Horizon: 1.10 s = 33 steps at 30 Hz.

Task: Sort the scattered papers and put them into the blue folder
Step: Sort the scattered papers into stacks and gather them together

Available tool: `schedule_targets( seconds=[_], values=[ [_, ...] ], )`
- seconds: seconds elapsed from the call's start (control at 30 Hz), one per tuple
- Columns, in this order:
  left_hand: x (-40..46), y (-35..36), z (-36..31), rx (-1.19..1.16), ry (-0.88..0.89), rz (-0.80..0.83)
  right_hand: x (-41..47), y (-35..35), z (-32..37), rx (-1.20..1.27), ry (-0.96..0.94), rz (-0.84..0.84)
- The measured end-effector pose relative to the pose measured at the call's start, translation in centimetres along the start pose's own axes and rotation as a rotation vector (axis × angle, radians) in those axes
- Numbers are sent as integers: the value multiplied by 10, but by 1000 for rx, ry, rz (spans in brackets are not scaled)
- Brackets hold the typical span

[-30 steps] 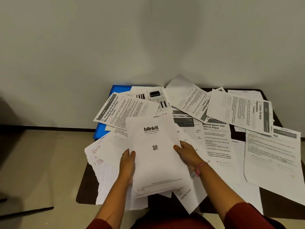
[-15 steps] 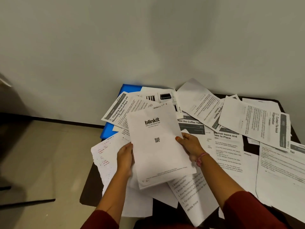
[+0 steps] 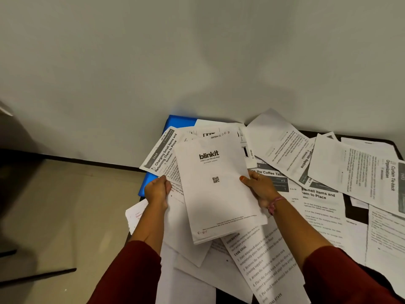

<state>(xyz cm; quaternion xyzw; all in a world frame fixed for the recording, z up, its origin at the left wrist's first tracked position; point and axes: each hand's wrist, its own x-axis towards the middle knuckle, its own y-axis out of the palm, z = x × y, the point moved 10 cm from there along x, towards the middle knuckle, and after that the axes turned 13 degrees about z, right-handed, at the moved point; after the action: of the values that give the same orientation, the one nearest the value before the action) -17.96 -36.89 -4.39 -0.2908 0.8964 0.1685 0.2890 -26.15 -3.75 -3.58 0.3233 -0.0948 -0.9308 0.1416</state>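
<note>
The left hand [image 3: 158, 190] grips the left edge of a small stack of papers [image 3: 215, 194], its fingers curled round the side, and the right hand [image 3: 259, 189] pinches the right edge, thumb lying on the top sheet, the one printed with a logo and a small square code. The stack hangs between the two hands, tilted and lifted off the loose sheets beneath. Its lower edges look uneven, so the likely trouble is a sheet sliding out from the bottom if either grip slackens, or the stack fanning apart when it is squared up. The blue folder [image 3: 175, 122] lies beyond the left hand, toward the wall, and only its far corner and a strip of its left edge show; a sheet headed about charging small items [image 3: 163, 153] and others cover the rest. Sliding the stack in while the folder is buried would probably crumple those sheets or push them off the surface [image 3: 356, 212]. More scattered papers [image 3: 359, 172] spread out past the right hand, some overhanging the near edge and apt to slip to the floor [image 3: 65, 205].
</note>
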Motion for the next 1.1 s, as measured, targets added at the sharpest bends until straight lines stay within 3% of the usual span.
schedule_targets(
  seconds=[0.33, 0.77, 0.9, 1.1],
  values=[
    [17, 12, -14, 85, 30, -41, 4, -10, -8, 24, 17, -19],
    [-28, 51, -68, 40, 415, 105, -19, -19, 12, 95, -55, 35],
    [-45, 62, -71, 5, 422, 154, -34, -19, 24, 108, -93, 64],
    [-72, 89, -46, -6, 345, 360, -66, -29, 33, 93, -145, 53]
  ],
)
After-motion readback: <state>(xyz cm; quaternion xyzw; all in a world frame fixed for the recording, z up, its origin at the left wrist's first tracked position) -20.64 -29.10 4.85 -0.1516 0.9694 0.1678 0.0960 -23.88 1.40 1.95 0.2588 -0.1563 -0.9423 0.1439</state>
